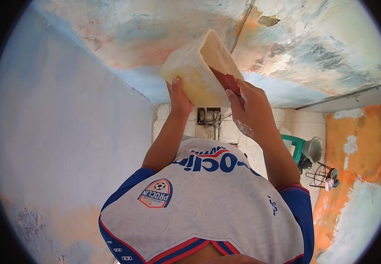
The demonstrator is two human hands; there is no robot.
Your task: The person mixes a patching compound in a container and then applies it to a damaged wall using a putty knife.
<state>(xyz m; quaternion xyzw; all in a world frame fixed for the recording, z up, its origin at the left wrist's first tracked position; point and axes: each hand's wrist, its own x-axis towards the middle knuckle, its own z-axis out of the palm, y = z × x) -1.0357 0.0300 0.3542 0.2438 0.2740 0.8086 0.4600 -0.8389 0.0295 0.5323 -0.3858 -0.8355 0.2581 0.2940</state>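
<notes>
A cut-open, off-white plastic container (189, 72) with yellowish patches is held up in front of my chest, tilted with its mouth toward the right. My left hand (180, 97) grips it from below on the left side, thumb pressed on its outer wall. In my right hand (253, 105) is a flat red scraper (226, 80), its far end inside the container's mouth. White residue coats my right thumb and wrist. The inner wall of the container looks beige and smeared; its bottom is hidden.
A painted wall (155, 26) with patchy plaster stands ahead, and a bluish wall (67, 119) on the left. Below, on the tiled floor, are a green plastic stool (292, 143), a grey bucket (313, 148) and a black metal stand (319, 176). An orange wall (353, 132) peels at right.
</notes>
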